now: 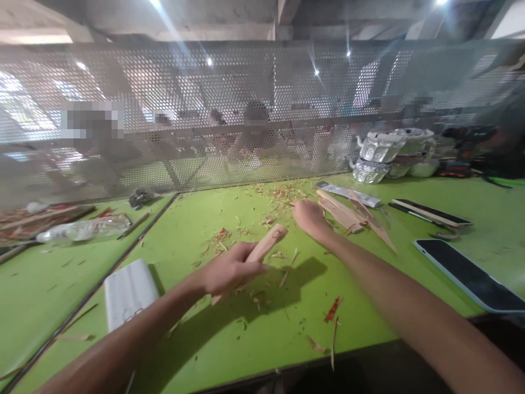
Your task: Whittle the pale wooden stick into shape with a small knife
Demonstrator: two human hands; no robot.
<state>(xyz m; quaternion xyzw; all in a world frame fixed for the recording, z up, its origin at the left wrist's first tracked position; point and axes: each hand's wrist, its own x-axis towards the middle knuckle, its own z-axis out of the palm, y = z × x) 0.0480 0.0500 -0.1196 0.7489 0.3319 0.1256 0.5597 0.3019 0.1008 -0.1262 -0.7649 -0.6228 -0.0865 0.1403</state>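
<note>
My left hand (230,270) is wrapped around a pale wooden stick (268,243), holding it at a slant over the green table (287,323). The stick's upper end has a rounded mark on it and its lower part is mostly covered by my fingers. Farther forward and to the right, my right hand (310,218) is closed in a fist close to the wood shavings (283,192). Whatever it may hold is hidden. Just right of that fist lie flat wooden pieces (340,212) and a long silvery strip (351,192).
Left of my forearm sits a white power bank (130,293). A plastic bottle (86,229) lies at far left. Phones (471,273) rest at right, with foil-like silver objects (375,150) and a power drill (467,139) behind. A perforated metal screen (229,87) borders the back.
</note>
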